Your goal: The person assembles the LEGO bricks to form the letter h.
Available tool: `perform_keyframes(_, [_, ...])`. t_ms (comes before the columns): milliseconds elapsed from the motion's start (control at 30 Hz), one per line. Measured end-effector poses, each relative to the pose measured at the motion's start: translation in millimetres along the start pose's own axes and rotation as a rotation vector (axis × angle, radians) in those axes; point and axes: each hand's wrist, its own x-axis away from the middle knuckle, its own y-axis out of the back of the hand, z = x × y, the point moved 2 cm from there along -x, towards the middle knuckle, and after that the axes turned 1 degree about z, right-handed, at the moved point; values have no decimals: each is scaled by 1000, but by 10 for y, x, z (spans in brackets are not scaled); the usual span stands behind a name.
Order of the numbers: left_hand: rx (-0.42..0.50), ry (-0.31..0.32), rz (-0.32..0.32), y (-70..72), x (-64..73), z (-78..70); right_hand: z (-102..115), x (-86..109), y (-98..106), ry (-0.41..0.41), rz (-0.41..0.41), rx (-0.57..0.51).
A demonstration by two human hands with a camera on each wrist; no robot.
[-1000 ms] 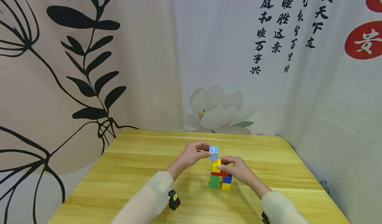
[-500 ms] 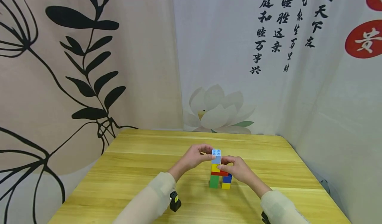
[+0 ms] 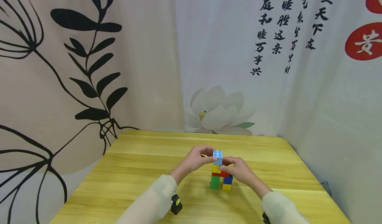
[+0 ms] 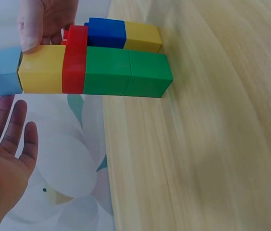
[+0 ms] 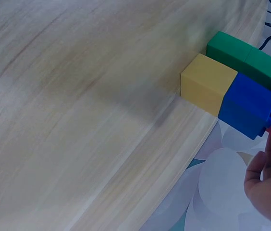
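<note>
In the head view my left hand pinches a light blue building brick between thumb and fingers. The brick sits over the upper yellow brick, only a thin dark line between them in the left wrist view. My right hand grips that yellow brick from the other side. Beneath it lies a red brick, bridging two columns. One column is two green bricks; the other is a blue brick on a lower yellow brick. Blue studs show beside the red brick's end.
The structure stands upright on a wooden table. Behind the table hangs a printed curtain with dark plants, a pale flower and lettering. A grey-white curtain borders the right side.
My left hand has brought the light blue brick right and down, from above the yellow brick's left side to over its top. My right hand keeps its grip in place.
</note>
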Motion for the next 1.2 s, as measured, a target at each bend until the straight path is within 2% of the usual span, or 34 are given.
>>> perform_keyframes(300, [-1, 5, -10, -17, 14, 8, -46, -9, -20, 12, -16, -7])
perform_keyframes(800, [-70, 2, -3, -9, -21, -43, -30, -17, 23, -17, -10, 28])
perform_keyframes(1200, [-42, -15, -54, -78, 19, 22, -13, 21, 39, 3, 4, 1])
